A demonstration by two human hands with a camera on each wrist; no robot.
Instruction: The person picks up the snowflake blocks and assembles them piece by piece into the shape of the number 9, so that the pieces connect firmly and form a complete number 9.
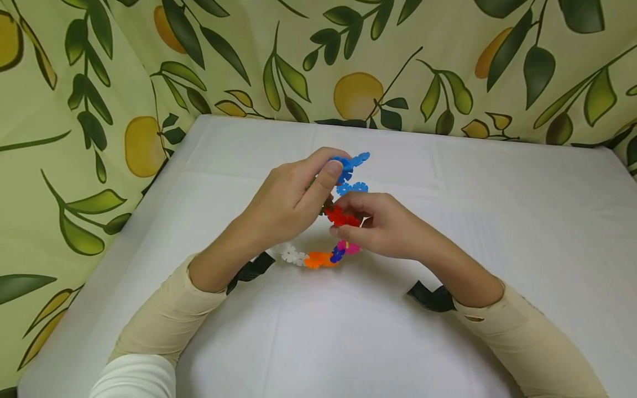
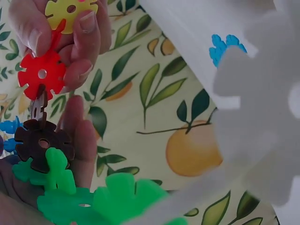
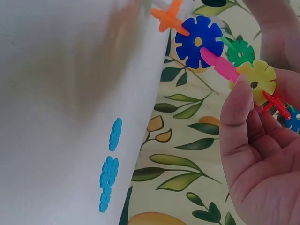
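Observation:
A chain of notched plastic discs in many colours hangs between the two hands. My left hand [image 1: 291, 196] pinches a blue disc [image 1: 343, 170] between thumb and fingers, at the upper end in the head view. Below it, my right hand [image 1: 390, 224] holds the chain by a yellow disc [image 3: 262, 75], thumb on its edge, with a red disc [image 2: 41, 77] joined to it. Brown discs [image 2: 33, 140] and green discs [image 2: 70, 204] follow. From the yellow disc, pink [image 3: 219, 64], dark blue [image 3: 199, 44], orange [image 1: 318, 260] and white [image 1: 293, 255] discs continue.
Several loose light blue discs [image 3: 108, 171] lie on the white tabletop [image 1: 308, 342], beyond the hands in the head view. Black straps [image 1: 430, 297] hang from both wrists. A leaf-patterned cloth [image 1: 298, 61] rises behind the table's far edge.

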